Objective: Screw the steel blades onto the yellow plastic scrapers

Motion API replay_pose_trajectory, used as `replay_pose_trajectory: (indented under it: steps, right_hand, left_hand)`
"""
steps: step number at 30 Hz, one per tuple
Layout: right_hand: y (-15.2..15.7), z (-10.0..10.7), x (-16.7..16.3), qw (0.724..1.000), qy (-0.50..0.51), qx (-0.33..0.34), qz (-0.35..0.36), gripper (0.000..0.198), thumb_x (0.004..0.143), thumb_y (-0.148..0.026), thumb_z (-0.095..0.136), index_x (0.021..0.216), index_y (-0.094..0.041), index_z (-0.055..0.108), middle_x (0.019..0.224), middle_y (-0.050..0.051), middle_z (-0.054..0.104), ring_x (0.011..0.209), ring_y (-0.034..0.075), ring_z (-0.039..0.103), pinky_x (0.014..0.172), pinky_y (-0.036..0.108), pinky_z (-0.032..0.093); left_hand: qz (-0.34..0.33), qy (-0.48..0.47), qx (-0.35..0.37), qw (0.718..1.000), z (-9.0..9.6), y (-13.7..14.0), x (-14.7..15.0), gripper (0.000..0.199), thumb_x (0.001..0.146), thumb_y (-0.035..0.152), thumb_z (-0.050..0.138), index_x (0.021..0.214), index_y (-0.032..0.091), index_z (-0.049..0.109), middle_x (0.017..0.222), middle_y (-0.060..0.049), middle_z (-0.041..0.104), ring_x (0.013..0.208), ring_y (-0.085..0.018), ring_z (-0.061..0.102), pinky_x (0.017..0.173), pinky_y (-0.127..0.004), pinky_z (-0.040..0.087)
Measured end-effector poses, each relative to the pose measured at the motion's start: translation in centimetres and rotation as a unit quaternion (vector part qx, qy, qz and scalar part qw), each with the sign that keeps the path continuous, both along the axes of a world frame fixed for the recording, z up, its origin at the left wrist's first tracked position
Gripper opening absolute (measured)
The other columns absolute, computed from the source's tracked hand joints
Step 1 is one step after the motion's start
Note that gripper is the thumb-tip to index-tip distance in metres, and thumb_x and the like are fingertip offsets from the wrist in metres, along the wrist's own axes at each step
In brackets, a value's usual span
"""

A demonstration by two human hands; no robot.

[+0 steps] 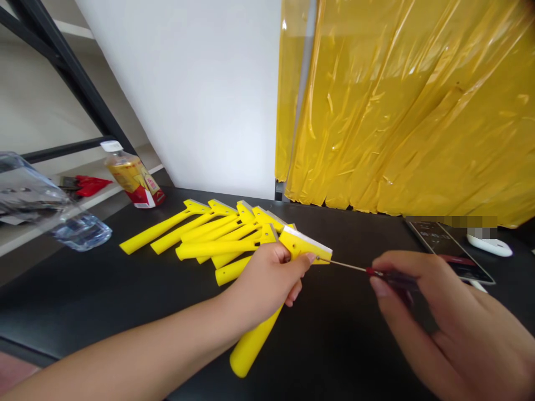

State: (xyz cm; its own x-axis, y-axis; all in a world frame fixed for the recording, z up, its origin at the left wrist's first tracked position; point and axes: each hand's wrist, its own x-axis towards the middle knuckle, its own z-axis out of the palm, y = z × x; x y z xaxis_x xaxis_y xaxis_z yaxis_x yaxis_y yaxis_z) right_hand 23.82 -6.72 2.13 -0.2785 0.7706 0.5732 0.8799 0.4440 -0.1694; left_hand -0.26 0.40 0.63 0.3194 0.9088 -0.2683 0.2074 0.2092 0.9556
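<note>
In our left hand we hold one yellow scraper, fingers closed around it just below its blade head; the handle points toward us. Our right hand grips a screwdriver between thumb and fingers, and its tip meets the small screw at the head's right side. We have this scraper over the black table; whether its handle touches the surface, we cannot tell. Just beside, to the left, other yellow scrapers lie overlapping.
</note>
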Motion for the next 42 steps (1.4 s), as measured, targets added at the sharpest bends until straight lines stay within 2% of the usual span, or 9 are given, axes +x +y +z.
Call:
replay_pose_trajectory:
  steps: [2, 11, 15, 18, 21, 24, 30, 33, 42]
  right_hand:
    - [0.08, -0.01, 0.04, 1.000, -0.007, -0.011, -0.007, 0.019, 0.111, -0.042, 0.055, 0.120, -0.026, 0.060, 0.093, 0.002, 0.080, 0.068, 0.020, 0.078, 0.054, 0.028, 0.053]
    - [0.33, -0.11, 0.33, 1.000, -0.006, -0.015, -0.021, 0.028, 0.110, -0.051, 0.054, 0.122, -0.026, 0.058, 0.097, 0.004, 0.078, 0.072, 0.022, 0.078, 0.057, 0.031, 0.055]
    - [0.24, -0.01, 0.08, 0.999, -0.016, -0.017, -0.028, 0.026, 0.111, -0.051, 0.052, 0.119, -0.026, 0.059, 0.091, 0.003, 0.076, 0.064, 0.021, 0.074, 0.051, 0.031, 0.049]
    - [0.33, 0.32, 0.11, 1.000, -0.007, -0.016, -0.026, 0.027, 0.111, -0.050, 0.053, 0.122, -0.026, 0.059, 0.097, 0.004, 0.076, 0.073, 0.022, 0.077, 0.058, 0.032, 0.054]
    - [0.46, 0.21, 0.37, 1.000, -0.016, -0.021, -0.013, 0.023, 0.112, -0.047, 0.051, 0.117, -0.026, 0.059, 0.089, 0.002, 0.074, 0.063, 0.020, 0.073, 0.053, 0.031, 0.051]
    - [0.45, -0.30, 0.52, 1.000, -0.002, 0.004, -0.015, 0.032, 0.110, -0.052, 0.055, 0.127, -0.025, 0.058, 0.103, 0.007, 0.077, 0.078, 0.024, 0.078, 0.062, 0.034, 0.058]
    - [0.48, -0.19, -0.01, 1.000, -0.023, -0.001, -0.015, 0.026, 0.111, -0.047, 0.053, 0.124, -0.025, 0.057, 0.098, 0.007, 0.077, 0.074, 0.024, 0.078, 0.058, 0.033, 0.057]
    - [0.59, 0.16, -0.17, 1.000, -0.025, -0.012, 0.003, 0.022, 0.112, -0.045, 0.050, 0.119, -0.025, 0.057, 0.084, 0.003, 0.075, 0.060, 0.021, 0.074, 0.050, 0.031, 0.051]
    - [0.49, 0.02, -0.15, 1.000, -0.025, -0.008, -0.015, 0.025, 0.110, -0.047, 0.053, 0.121, -0.025, 0.059, 0.093, 0.007, 0.078, 0.071, 0.026, 0.078, 0.058, 0.033, 0.058]
  left_hand:
    - [0.004, -0.003, 0.000, 1.000, 0.04, 0.04, -0.01, 0.040, 0.098, 0.050, 0.066, 0.072, 0.022, 0.054, 0.047, 0.006, 0.053, 0.044, -0.011, 0.048, 0.051, -0.025, 0.038]
    - [0.007, 0.001, 0.000, 1.000, 0.14, 0.11, -0.09, 0.037, 0.098, 0.047, 0.065, 0.073, 0.023, 0.053, 0.047, 0.006, 0.052, 0.044, -0.011, 0.047, 0.052, -0.025, 0.038]
    - [0.010, 0.004, 0.001, 1.000, 0.07, 0.22, -0.05, 0.037, 0.098, 0.048, 0.065, 0.074, 0.023, 0.053, 0.047, 0.006, 0.053, 0.044, -0.012, 0.047, 0.051, -0.026, 0.036]
    - [0.012, 0.005, 0.003, 1.000, 0.10, 0.26, -0.04, 0.036, 0.098, 0.047, 0.065, 0.074, 0.023, 0.054, 0.047, 0.006, 0.052, 0.044, -0.012, 0.047, 0.051, -0.026, 0.037]
    - [0.009, 0.004, 0.003, 1.000, 0.18, 0.28, -0.06, 0.036, 0.098, 0.047, 0.066, 0.075, 0.023, 0.054, 0.047, 0.006, 0.053, 0.044, -0.012, 0.048, 0.052, -0.026, 0.039]
    - [0.008, 0.011, 0.005, 1.000, 0.20, 0.33, -0.08, 0.038, 0.099, 0.048, 0.064, 0.073, 0.023, 0.053, 0.047, 0.006, 0.053, 0.044, -0.011, 0.047, 0.052, -0.026, 0.036]
    - [0.016, 0.012, 0.012, 1.000, 0.19, 0.35, -0.04, 0.037, 0.098, 0.048, 0.064, 0.073, 0.023, 0.052, 0.047, 0.005, 0.052, 0.045, -0.012, 0.047, 0.052, -0.027, 0.036]
    - [0.023, 0.016, 0.008, 1.000, 0.19, 0.34, -0.04, 0.038, 0.099, 0.049, 0.064, 0.074, 0.023, 0.052, 0.048, 0.005, 0.053, 0.045, -0.012, 0.048, 0.053, -0.027, 0.037]
    - [0.022, 0.021, 0.014, 0.999, 0.16, 0.37, -0.05, 0.039, 0.098, 0.050, 0.065, 0.073, 0.023, 0.052, 0.048, 0.005, 0.053, 0.045, -0.013, 0.048, 0.053, -0.027, 0.038]
